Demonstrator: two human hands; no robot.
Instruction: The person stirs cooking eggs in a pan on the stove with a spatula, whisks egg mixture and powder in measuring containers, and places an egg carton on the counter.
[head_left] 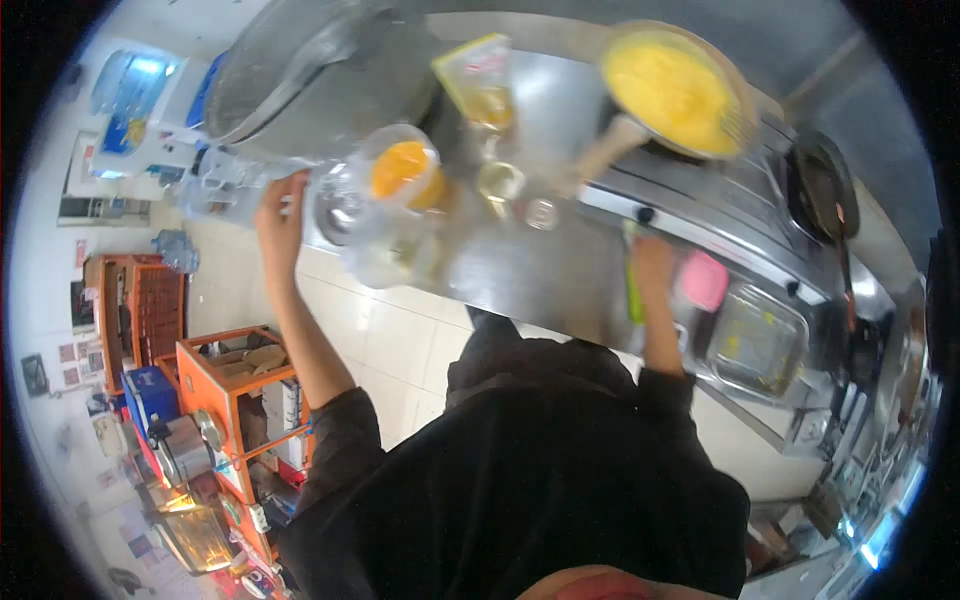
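Observation:
My left hand (280, 205) is at the counter's left edge, fingers bent in a pinch beside clear plastic items (222, 172); what lies between the fingertips is too small to name. My right hand (652, 262) is blurred over the counter front, next to a long green object (633, 275) and left of a pink item (704, 280); whether it grips anything is unclear. Between the hands stand a clear tub with orange contents (400, 172), a small glass dish (500, 184), a round clear lid or dish (541, 214) and a yellow-and-white pouch (480, 80).
A big metal pot (330, 75) stands at the back left. On the stove (690, 225) is a pan of yellow food (665, 88), its handle toward me. A dark pan (820, 185) and a glass tray with yellow residue (758, 342) are at right. Orange shelving (215, 380) stands behind left.

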